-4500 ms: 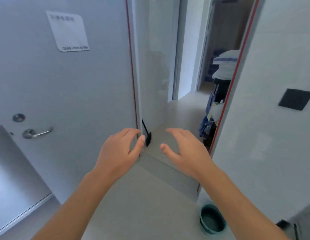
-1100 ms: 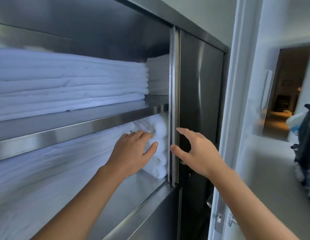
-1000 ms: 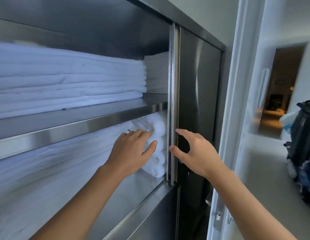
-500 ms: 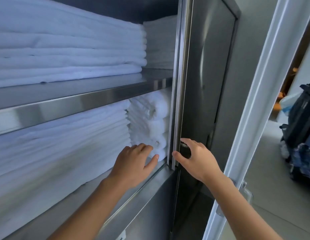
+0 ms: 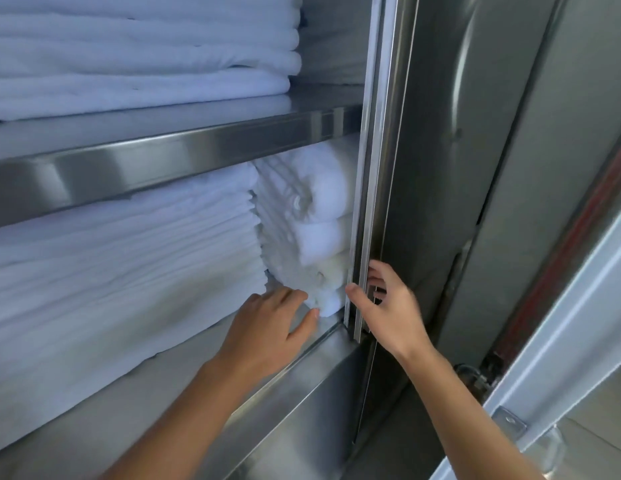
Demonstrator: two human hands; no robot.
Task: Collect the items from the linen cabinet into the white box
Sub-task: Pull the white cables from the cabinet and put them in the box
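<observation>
A steel linen cabinet [image 5: 184, 157] stands open in front of me. On its lower shelf lies a stack of folded white sheets [image 5: 129, 265], and beside it a column of rolled white towels [image 5: 316, 230]. My left hand [image 5: 267, 327] reaches to the lowest roll, fingertips touching it, fingers fairly straight. My right hand [image 5: 385, 306] is at the edge of the sliding door [image 5: 368, 202], thumb on the front lip and fingers behind it. The white box is not in view.
More folded white linen [image 5: 139, 57] fills the upper shelf. The steel door panel [image 5: 451, 168] covers the cabinet's right half. A white room door [image 5: 562, 341] with a lock plate stands at the right.
The view has closed in and dropped toward the lower shelf. My left hand has slid down to the lowest rolled towel, and my right hand has moved down along the sliding door's edge.
</observation>
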